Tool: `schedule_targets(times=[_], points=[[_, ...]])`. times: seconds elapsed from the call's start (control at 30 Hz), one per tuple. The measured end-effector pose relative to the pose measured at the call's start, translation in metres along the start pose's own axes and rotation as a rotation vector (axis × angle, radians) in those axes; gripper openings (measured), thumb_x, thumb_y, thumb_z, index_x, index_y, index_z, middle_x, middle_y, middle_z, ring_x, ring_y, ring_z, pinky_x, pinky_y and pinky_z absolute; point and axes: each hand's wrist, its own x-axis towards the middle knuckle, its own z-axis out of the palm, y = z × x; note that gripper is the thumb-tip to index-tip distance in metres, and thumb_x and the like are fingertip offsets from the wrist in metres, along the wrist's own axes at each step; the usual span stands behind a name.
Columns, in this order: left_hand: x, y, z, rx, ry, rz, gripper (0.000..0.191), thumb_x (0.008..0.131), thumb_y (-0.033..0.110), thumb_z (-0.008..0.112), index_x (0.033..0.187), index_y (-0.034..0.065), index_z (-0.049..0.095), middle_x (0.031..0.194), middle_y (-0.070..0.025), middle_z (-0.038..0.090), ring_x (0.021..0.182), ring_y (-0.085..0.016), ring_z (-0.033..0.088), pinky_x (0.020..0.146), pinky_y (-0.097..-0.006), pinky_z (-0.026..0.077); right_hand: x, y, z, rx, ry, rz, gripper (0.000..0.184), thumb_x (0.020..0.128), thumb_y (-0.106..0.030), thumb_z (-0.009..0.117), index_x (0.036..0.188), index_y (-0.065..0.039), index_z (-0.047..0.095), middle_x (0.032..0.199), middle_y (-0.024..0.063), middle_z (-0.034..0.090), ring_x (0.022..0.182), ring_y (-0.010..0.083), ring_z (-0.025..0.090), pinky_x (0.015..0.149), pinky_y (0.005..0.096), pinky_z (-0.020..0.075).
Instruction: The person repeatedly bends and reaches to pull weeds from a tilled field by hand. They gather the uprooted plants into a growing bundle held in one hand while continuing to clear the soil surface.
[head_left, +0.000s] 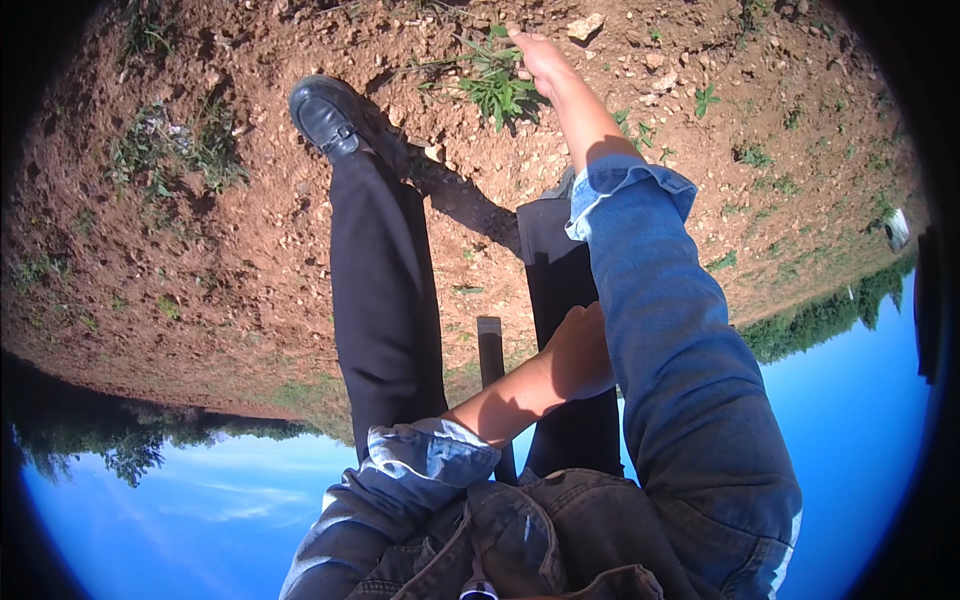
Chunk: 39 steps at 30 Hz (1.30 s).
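Note:
My right hand reaches down to a green weed growing in reddish, stony soil. Its fingertips are beside the weed's upper leaves; whether they pinch a leaf is not clear. My left hand crosses in front of my body and is at my right trouser leg. The blue right sleeve hides its fingers, so what it may hold cannot be seen.
A black shoe stands left of the weed. A pale stone lies near my right hand. A dark strap-like strip shows between the legs. Another weed clump grows at the left. Trees and sky line the lower edges.

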Motion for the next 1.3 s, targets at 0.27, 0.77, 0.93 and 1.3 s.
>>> schedule_targets(times=[0.27,0.77,0.93,1.3], points=[[-0.007,-0.004,0.012,0.168,-0.004,0.027,0.027,0.076,0.028,0.066,0.091,0.0057,0.063,0.095,-0.0133,0.062,0.088,-0.030,0.061,0.069,-0.0382,0.049,-0.017,0.011,-0.019,-0.047,0.031,-0.437,0.053,0.091,-0.036,0.053,0.130,-0.001,0.044,0.135,0.0199,0.043,0.127,0.0294,0.038,0.106,0.0403,0.0285],[-0.012,-0.013,0.020,0.008,-0.032,0.009,0.026,0.080,0.029,0.060,0.095,0.0071,0.062,0.090,-0.0116,0.061,0.083,-0.028,0.058,0.061,-0.0398,0.043,0.020,0.051,0.003,-0.884,0.196,-0.534,0.050,0.090,-0.038,0.050,0.127,-0.005,0.050,0.131,0.0142,0.048,0.119,0.0321,0.047,0.101,0.0368,0.0369],[-0.014,-0.015,0.026,0.195,-0.120,0.015,0.024,0.079,0.027,0.060,0.092,0.0073,0.062,0.088,-0.0115,0.061,0.084,-0.028,0.058,0.063,-0.0396,0.043,0.012,0.019,-0.006,-0.558,0.248,-0.628,0.052,0.091,-0.041,0.047,0.118,0.003,0.054,0.116,0.0263,0.056,0.109,0.0394,0.053,0.096,0.0397,0.0397],[-0.019,-0.021,0.033,-0.203,-0.039,-0.087,0.034,0.081,0.027,0.064,0.108,0.0060,0.060,0.113,-0.0139,0.057,0.102,-0.028,0.055,0.078,-0.0384,0.045,0.009,0.046,0.017,-0.859,0.388,-0.005,0.066,0.087,-0.058,0.043,0.108,0.002,0.060,0.107,0.0215,0.062,0.101,0.0357,0.060,0.088,0.0426,0.0461]])
